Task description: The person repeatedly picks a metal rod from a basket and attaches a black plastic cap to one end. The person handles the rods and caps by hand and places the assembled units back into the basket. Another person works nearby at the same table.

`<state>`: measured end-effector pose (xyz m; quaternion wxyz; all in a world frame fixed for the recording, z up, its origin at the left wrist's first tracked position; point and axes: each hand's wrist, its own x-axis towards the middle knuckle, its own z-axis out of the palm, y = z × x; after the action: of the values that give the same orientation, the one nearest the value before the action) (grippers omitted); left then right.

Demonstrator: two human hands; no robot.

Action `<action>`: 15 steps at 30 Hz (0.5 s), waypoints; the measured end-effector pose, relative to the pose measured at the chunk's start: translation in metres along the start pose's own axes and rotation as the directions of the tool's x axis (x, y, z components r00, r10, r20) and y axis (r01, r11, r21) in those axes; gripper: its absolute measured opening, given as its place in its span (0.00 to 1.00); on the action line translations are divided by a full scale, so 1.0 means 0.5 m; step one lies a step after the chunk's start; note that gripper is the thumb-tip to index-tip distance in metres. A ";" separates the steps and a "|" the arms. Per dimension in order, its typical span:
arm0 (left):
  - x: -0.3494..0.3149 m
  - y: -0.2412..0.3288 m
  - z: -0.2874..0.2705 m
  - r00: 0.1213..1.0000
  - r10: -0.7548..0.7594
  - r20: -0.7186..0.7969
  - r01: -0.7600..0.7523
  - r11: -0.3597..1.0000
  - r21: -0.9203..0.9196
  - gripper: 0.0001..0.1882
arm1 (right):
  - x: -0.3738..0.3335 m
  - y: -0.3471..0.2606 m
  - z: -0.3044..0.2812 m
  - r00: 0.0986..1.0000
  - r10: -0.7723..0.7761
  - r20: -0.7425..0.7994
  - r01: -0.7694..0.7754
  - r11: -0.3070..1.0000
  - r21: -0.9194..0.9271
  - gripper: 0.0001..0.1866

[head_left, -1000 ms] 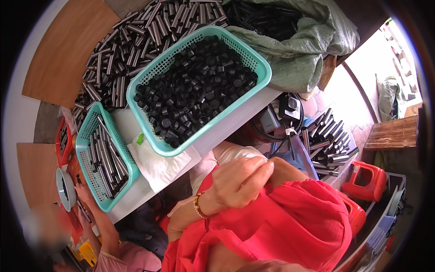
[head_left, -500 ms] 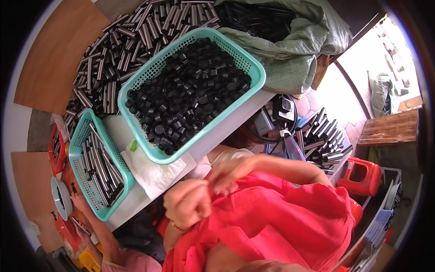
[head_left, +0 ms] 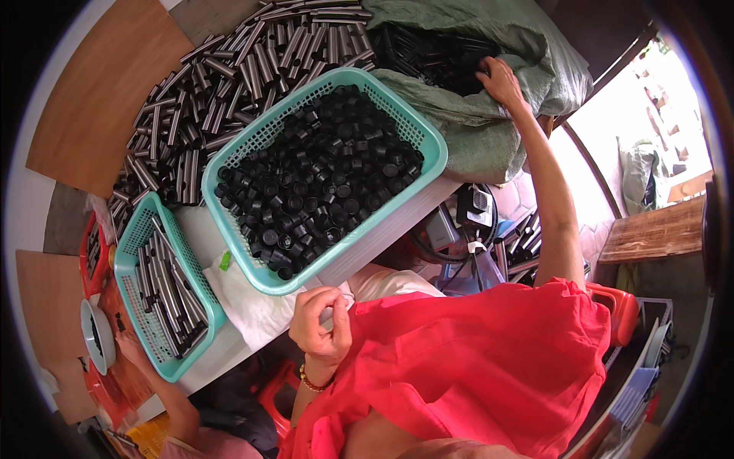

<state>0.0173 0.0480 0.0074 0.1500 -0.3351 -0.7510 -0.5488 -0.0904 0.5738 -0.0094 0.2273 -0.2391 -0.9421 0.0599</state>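
Observation:
My right hand [head_left: 502,83] reaches to the mouth of a green woven sack [head_left: 489,145] at the far right. Its fingers look apart, with the tips beside the dark, slender parts [head_left: 432,57] inside; nothing shows in its grip. My left hand [head_left: 319,325] is raised near my chest, fingers curled in; whatever they hold, if anything, is hidden. It is just in front of a large turquoise basket [head_left: 264,284] heaped with small black round caps [head_left: 321,176]. A white cloth [head_left: 248,306] lies beside that basket.
Silvery tubes [head_left: 267,61] are piled behind the baskets. A smaller turquoise basket [head_left: 172,367] at left holds more tubes. Another person's arm [head_left: 164,390] reaches by a pale bowl [head_left: 99,336]. At right are a red plastic stool [head_left: 623,314] and a wooden plank [head_left: 654,229].
My right hand has left my left hand and stretched far right to the sack. My left hand has turned, its curled fingers now upward. The other person's arm has shifted slightly.

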 end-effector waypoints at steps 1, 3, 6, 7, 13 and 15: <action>-0.008 -0.009 -0.004 0.998 -0.054 -0.023 0.054 0.999 0.000 0.07 | -0.006 0.010 0.001 0.997 0.067 0.048 -0.063 0.994 -0.095 0.20; -0.017 -0.023 -0.015 0.990 -0.137 -0.030 0.137 0.990 0.013 0.06 | -0.012 0.023 -0.004 0.955 0.223 0.197 -0.177 0.958 -0.227 0.24; -0.037 -0.042 -0.025 0.978 -0.203 -0.037 0.204 0.979 0.027 0.04 | -0.014 0.007 -0.016 0.906 0.324 0.274 -0.266 0.937 -0.228 0.24; -0.043 -0.046 -0.027 0.976 -0.215 -0.033 0.216 0.976 0.031 0.04 | -0.015 -0.001 -0.014 0.911 0.332 0.244 -0.282 0.934 -0.218 0.25; -0.034 -0.046 -0.029 0.970 -0.244 -0.016 0.244 0.970 0.012 0.04 | 0.032 0.046 0.063 0.987 0.102 0.122 -0.082 0.984 -0.159 0.37; -0.032 -0.046 -0.032 0.968 -0.251 -0.021 0.251 0.968 0.001 0.04 | 0.043 0.046 0.088 0.955 0.247 0.165 -0.218 0.960 -0.176 0.38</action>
<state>0.0114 0.0238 -0.0128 0.0878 -0.2315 -0.7867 -0.5656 -0.1176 0.6039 -0.0453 0.1106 -0.3588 -0.9262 0.0345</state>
